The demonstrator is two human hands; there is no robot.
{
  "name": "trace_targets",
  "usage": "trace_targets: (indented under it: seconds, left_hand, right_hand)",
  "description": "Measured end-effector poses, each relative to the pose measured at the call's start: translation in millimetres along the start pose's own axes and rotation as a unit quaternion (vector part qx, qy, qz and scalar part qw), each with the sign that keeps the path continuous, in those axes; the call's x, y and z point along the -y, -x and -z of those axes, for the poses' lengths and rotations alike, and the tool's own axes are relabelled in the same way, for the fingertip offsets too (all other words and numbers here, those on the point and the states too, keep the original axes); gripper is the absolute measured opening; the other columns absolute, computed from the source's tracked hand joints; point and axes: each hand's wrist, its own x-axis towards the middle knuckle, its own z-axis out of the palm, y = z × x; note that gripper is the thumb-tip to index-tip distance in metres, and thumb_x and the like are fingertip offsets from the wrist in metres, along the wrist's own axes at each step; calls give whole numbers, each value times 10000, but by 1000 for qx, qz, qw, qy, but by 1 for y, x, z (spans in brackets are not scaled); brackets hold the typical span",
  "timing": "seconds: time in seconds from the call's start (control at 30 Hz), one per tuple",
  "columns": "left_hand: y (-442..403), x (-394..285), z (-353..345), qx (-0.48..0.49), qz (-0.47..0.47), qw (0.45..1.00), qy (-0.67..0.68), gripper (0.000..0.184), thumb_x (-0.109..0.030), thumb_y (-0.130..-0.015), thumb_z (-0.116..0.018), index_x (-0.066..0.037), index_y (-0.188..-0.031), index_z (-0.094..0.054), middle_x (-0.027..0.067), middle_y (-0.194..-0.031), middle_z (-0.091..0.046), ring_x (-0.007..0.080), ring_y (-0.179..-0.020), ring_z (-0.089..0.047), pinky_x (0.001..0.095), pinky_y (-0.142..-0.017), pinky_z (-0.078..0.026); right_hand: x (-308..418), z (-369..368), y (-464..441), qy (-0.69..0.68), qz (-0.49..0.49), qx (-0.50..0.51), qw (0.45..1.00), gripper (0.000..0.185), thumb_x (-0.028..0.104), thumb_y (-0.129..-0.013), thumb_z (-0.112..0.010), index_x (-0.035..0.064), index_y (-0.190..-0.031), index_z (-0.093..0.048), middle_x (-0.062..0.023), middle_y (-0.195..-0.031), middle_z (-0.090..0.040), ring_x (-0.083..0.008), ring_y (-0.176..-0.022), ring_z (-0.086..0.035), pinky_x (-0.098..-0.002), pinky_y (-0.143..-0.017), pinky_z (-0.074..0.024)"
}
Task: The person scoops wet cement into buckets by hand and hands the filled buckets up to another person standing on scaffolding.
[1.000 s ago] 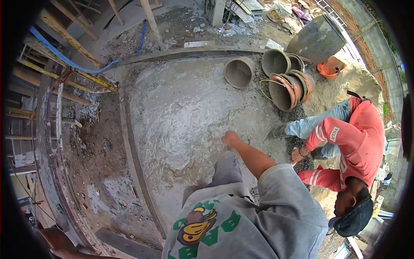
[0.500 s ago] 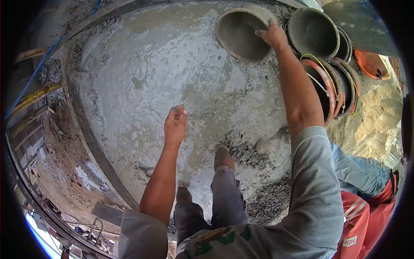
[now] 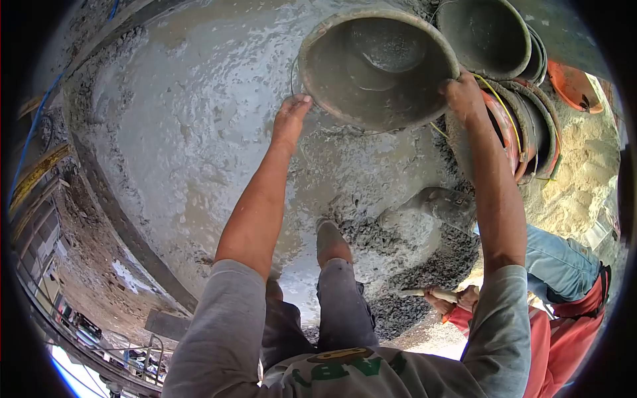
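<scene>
A wide grey bucket (image 3: 378, 69), its inside coated with wet cement, is held up in front of me with its mouth facing me. My right hand (image 3: 461, 96) grips its right rim, fingers wrapped over the edge. At the lower left side my left hand (image 3: 292, 118) is closed by the rim, near the thin wire handle; the fingers are pressed together and partly hidden. Beneath lies wet grey concrete (image 3: 199, 132) inside a low form edge. Dark gravel (image 3: 411, 285) shows near my boots.
Another grey bucket (image 3: 484, 40) and several stacked orange-rimmed buckets (image 3: 524, 132) lie at the right. Behind them is an orange container (image 3: 574, 86) beside a sand pile (image 3: 577, 186). A co-worker in a red top (image 3: 564, 338) holds a wooden handle (image 3: 431, 292) at the lower right.
The bucket has come up closer to me, still in my right hand. My left hand has moved up to its left rim. The co-worker's hands and the wooden handle now show.
</scene>
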Motion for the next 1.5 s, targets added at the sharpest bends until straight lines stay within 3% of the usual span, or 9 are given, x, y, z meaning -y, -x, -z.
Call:
trace_targets:
  seconds: [0.1, 0.17, 0.4, 0.87, 1.17, 1.23, 1.3, 1.4, 1.5]
  left_hand:
    - [-10, 37, 7, -41, -4, 991, 124, 259, -325, -825, -613, -73, -834, -554, 69, -824, -593, 176, -850, -581, 300, -740, -424]
    - [14, 46, 7, 5, 39, 981, 191, 312, -354, -845, -571, -114, -659, -499, 6, -542, -470, 161, -603, -555, 290, -631, -437]
    - [111, 111, 46, 134, 89, 900, 404, 400, -362, -883, -522, -162, -576, -359, -30, -455, -278, 114, -419, -307, 336, -656, -428]
    - [320, 349, 312, -30, 100, 864, 492, 456, -425, -909, -453, -169, -555, -324, -26, -472, -257, 125, -436, -291, 313, -656, -401]
    - [446, 293, 370, -237, 146, 876, 393, 322, -363, -846, -549, -133, -651, -435, -54, -453, -267, 95, -382, -286, 292, -481, -377]
    - [459, 246, 371, -266, 121, 892, 343, 275, -351, -825, -572, -103, -724, -514, -56, -489, -312, 81, -420, -313, 272, -468, -344]
    - [471, 203, 365, -282, 121, 905, 294, 245, -323, -816, -580, -92, -748, -534, -53, -524, -344, 73, -450, -327, 265, -464, -323]
    - [494, 150, 359, -317, 67, 911, 257, 193, -268, -794, -593, -80, -775, -553, -48, -574, -380, 65, -489, -340, 253, -457, -296]
    - [533, 106, 371, -333, 36, 912, 238, 208, -278, -796, -604, -83, -763, -542, -46, -582, -385, 63, -487, -340, 238, -445, -282]
  right_hand:
    - [8, -18, 6, 79, 195, -87, 974, 629, 0, -661, -489, 126, -1276, -459, -210, -1050, -601, -332, -968, -583, -360, -823, -452]
    - [16, -45, 26, 161, 127, -72, 976, 768, 2, -657, -515, 192, -1372, -307, -315, -1161, -486, -412, -981, -553, -402, -839, -456]
    - [2, -166, 98, 239, 115, -73, 961, 908, 176, -716, -673, 315, -1418, -114, -368, -1145, -445, -474, -922, -555, -459, -785, -474]
    - [14, -425, 371, 318, 100, 140, 932, 972, 7, -700, -607, 240, -1428, -8, -245, -1022, -592, -402, -913, -579, -458, -717, -458]
    - [-7, -492, 448, 168, 118, 249, 947, 970, -39, -679, -543, 334, -1420, -39, -190, -955, -619, -378, -780, -597, -435, -687, -490]
    - [-24, -508, 428, 116, -38, 362, 924, 908, -35, -680, -547, 333, -1406, -145, -166, -944, -617, -336, -766, -597, -419, -654, -497]
    - [-5, -505, 431, -54, -203, 386, 898, 640, -3, -678, -571, 148, -1284, -433, -125, -916, -599, -262, -703, -579, -387, -563, -494]
    - [28, -494, 454, -6, -250, 418, 873, 222, 53, -692, -578, -22, -901, -564, -91, -704, -521, -218, -549, -510, -396, -534, -469]
    - [53, -486, 490, -34, -273, 449, 850, 114, 64, -685, -590, -15, -759, -557, -78, -627, -470, -200, -455, -424, -359, -449, -418]
